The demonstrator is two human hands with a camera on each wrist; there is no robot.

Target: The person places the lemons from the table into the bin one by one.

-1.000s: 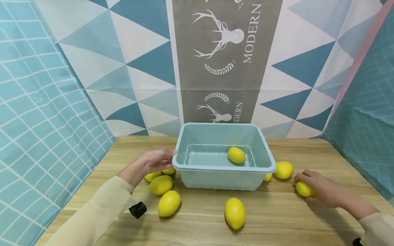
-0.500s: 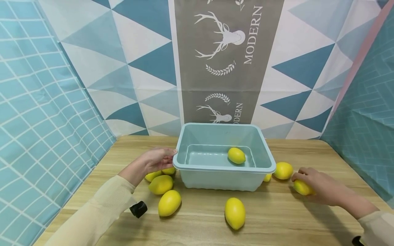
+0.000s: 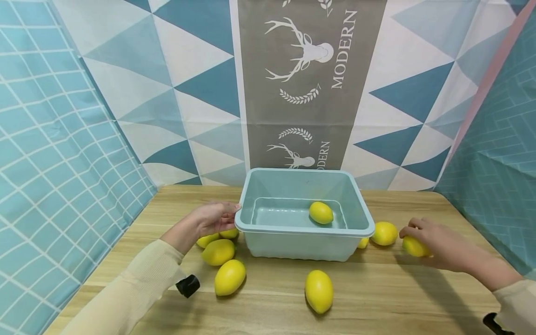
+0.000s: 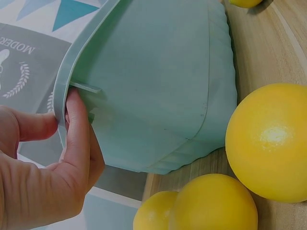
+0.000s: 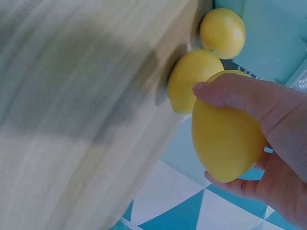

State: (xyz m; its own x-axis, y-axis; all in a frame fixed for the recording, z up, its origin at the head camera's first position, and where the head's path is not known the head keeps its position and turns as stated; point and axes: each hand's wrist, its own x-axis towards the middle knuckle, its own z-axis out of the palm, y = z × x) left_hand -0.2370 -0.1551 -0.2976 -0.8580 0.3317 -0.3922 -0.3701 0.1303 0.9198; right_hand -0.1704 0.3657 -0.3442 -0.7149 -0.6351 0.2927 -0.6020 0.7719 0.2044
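A light blue plastic bin (image 3: 309, 244) stands at the middle of the table, with one lemon (image 3: 321, 212) lying in it. My left hand (image 3: 211, 218) pinches the bin's left rim; the left wrist view shows the thumb on the outer side and fingers (image 4: 79, 129) curled under the lip. To the right of the bin, my right hand (image 3: 437, 244) grips a lemon (image 5: 228, 139) between thumb and fingers, held above the table with a shadow below. Another lemon (image 3: 384, 233) lies between that hand and the bin.
Several lemons (image 3: 218, 252) cluster left of the bin, below my left hand. One lemon (image 3: 319, 291) lies in front of the bin. Part of a lemon (image 3: 363, 242) shows at its right corner. Patterned cloth walls (image 3: 201, 93) surround the wooden table (image 3: 268, 302).
My right hand has lifted its lemon off the table, rising slightly. The left hand stays on the bin's rim, and the bin has not moved.
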